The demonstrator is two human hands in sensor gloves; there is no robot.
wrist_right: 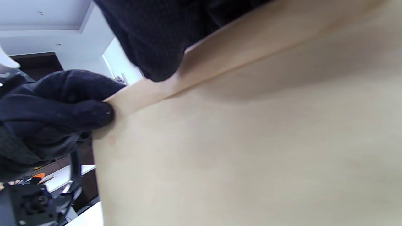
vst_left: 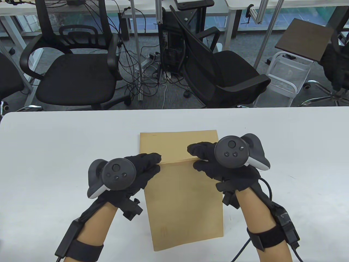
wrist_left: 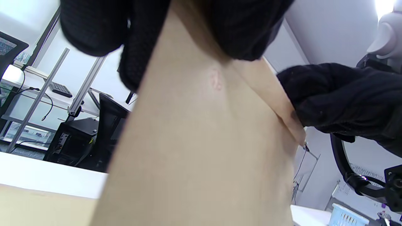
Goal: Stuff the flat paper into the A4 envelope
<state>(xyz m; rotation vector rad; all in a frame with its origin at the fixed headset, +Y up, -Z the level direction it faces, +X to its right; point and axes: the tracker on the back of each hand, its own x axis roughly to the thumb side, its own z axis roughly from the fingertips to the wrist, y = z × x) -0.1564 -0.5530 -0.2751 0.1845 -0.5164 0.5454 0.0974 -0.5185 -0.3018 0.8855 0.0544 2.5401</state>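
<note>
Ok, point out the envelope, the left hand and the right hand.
envelope [vst_left: 185,202]: table view, middle of its lower panel.
left hand [vst_left: 139,170]: table view, gloved palm by the envelope's left edge.
right hand [vst_left: 218,170]: table view, gloved knuckles at the right edge.

An office: swivel chairs [vst_left: 73,71], desks [vst_left: 190,5], computer tower [vst_left: 171,46], cables [vst_left: 147,79]

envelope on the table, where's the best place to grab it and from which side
Probably at the fold edge across the envelope, one hand at each end. That edge is raised off the table, so fingers can pinch it; the rest looks too flat to get under. The left hand comes in from the left end, the right hand from the right, and both pinch it.
</note>
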